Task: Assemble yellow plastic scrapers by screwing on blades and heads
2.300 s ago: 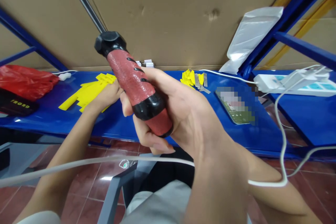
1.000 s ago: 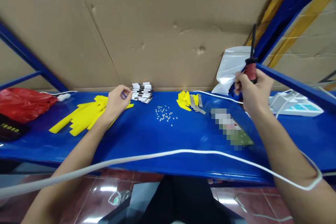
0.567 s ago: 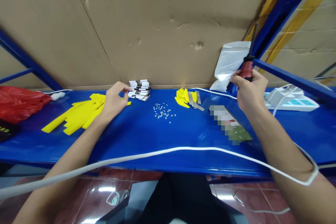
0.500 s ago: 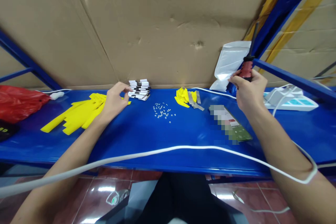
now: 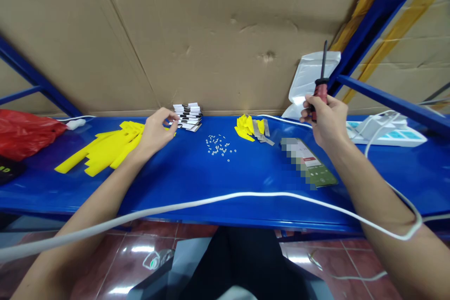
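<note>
My right hand (image 5: 330,119) is wrapped round the red and black handle of a screwdriver (image 5: 321,89), raised above the shelf with its dark shaft pointing up. My left hand (image 5: 160,130) is at the left side of a stack of folded white pieces with black marks (image 5: 190,117). Its fingers are curled, with a small gap between thumb and forefinger, and nothing shows in them. Behind and beneath that hand lies a pile of flat yellow strips (image 5: 105,150). Tiny screws and nuts (image 5: 218,145) are scattered mid-shelf, left of small yellow and grey pieces (image 5: 249,127).
A phone (image 5: 316,168) lies on the blue shelf (image 5: 211,192) near my right forearm. Behind it are a power strip (image 5: 390,135) and a white plastic bag (image 5: 309,77). A white cable (image 5: 246,194) crosses in front. At left sits a red bag (image 5: 28,133).
My right hand has moved slightly left, carrying the screwdriver, which now stands more upright. My left hand has shifted a little right, towards the white stack.
</note>
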`<state>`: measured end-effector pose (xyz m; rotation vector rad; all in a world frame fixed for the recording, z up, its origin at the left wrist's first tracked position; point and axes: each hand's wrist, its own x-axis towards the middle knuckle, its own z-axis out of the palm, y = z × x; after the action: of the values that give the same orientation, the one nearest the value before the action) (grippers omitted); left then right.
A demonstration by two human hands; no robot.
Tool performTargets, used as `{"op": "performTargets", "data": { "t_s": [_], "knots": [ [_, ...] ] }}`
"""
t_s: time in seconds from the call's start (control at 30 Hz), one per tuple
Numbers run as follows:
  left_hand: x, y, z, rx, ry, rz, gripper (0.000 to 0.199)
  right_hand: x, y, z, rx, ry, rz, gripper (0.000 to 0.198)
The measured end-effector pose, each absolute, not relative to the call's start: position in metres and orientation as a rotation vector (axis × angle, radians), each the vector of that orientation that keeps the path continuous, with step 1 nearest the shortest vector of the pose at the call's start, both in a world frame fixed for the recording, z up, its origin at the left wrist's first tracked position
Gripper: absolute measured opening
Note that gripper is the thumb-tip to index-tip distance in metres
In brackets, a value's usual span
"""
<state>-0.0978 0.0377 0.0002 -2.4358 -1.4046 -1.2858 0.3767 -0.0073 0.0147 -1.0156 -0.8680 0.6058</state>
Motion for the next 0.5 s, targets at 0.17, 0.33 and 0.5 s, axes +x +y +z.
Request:
{"op": "performTargets", "data": {
  "t_s": [0.17, 0.33, 0.5],
  "knots": [
    [-0.0951, 0.0362, 0.0010, -2.424, -1.496, -1.245, 0.004, 0.3757, -0.0082, 0.0163, -1.030, -0.856, 0.613, 0.015],
    [-0.0975, 0.0373, -0.0007, -2.431, -1.540, -1.167, 0.006, 0.3750, -0.0098, 0.0182, -1.032, -0.852, 0.603, 0.016],
    [-0.1015, 0.0398, -0.0035, -2.447, -1.566, -1.097, 0.007, 0.3740, -0.0099, 0.0178, -1.029, -0.859, 0.607, 0.016]
  ]
}}
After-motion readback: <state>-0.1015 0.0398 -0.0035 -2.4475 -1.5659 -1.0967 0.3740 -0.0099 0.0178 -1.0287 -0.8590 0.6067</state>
